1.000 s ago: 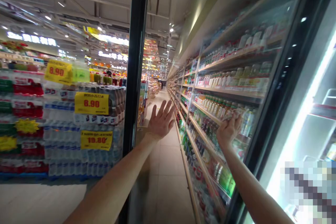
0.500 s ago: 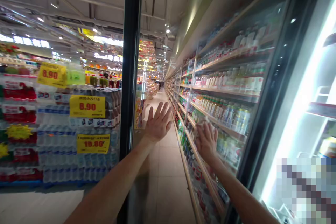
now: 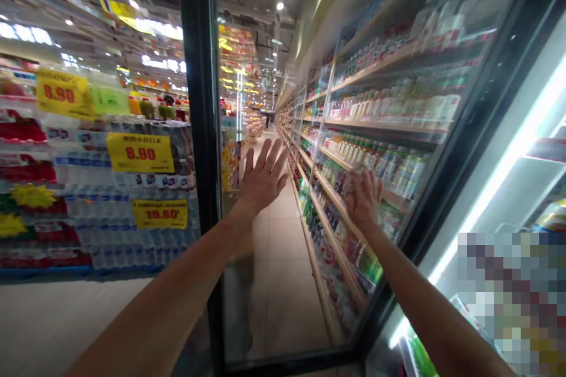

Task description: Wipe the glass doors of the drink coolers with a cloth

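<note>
A glass cooler door with a black frame stands open in front of me. My left hand lies flat with spread fingers against the left part of the pane, holding nothing. Farther right, my right hand presses on the same glass. Its fingers are bent over a crumpled pale cloth, slightly blurred and partly covered by the hand. Rows of bottles on shelves show in the glass behind the right hand.
Left of the door are stacked packs of bottled water with yellow price signs. At the right is the lit cooler interior, beside a bright light strip. A pixelated patch hides the lower right. Tiled floor shows through the glass.
The view has tilted down and the door's lower edge now shows. My right hand has moved right and up across the glass with the cloth. My left hand stays flat on the pane.
</note>
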Motion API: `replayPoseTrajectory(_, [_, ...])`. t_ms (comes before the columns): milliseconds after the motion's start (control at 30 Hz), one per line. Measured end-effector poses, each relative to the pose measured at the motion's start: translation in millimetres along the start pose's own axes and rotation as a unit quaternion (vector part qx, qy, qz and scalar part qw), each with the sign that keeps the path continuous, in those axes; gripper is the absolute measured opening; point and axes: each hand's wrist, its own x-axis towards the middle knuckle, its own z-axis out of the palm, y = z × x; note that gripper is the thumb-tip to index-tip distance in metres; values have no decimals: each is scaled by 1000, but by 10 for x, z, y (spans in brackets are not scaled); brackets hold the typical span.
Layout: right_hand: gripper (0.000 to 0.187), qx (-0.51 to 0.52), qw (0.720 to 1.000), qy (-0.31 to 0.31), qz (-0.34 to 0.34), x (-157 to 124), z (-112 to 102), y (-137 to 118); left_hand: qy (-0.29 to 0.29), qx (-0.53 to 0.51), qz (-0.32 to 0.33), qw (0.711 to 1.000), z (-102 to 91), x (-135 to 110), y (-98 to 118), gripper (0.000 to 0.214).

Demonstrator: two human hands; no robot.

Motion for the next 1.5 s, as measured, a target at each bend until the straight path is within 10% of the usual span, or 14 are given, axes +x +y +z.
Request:
replayPoseTrajectory(100, [56,-30,970,138,197,62,-3,285,-16,-20,-8,1000,9,-2,-1,56])
replayPoseTrajectory(167, [56,-31,965,150,214,34,36,225,-18,-25,-10,999,7,1,5,55])
replayPoseTrajectory(300, [44,19,995,-67,-74,-82,61,-88,-41,-68,-32,996,-18,10,9,55])
replayPoseTrajectory(367, [42,20,989,-91,-113,-46,6,11,-56,-87,-41,994,-30,13,6,55])
replayPoseTrajectory(500, [56,-53,987,76,129,141,-102,466,-73,-94,-43,992,-44,24,7,57])
replayPoseTrajectory(567, [59,-61,984,82,146,120,-94,422,-79,-95,-46,991,-46,38,12,57])
replayPoseTrajectory(767, [38,21,981,-134,-139,-192,34,-397,-75,-60,-27,995,-42,-15,-32,56])
replayPoseTrajectory(967, [52,-37,994,25,100,200,105,-291,-50,11,39,998,-17,-222,-109,53])
replayPoseTrajectory(1233, [39,59,958,-157,-231,-814,-13,-900,-37,25,46,998,-95,-557,-6,59])
replayPoseTrajectory(1433, [54,-27,996,28,82,19,55,-378,-35,28,51,998,-125,-872,38,64])
replayPoseTrajectory(1500, [53,-29,996,23,81,-66,63,-409,-34,28,50,998,-124,-862,42,64])
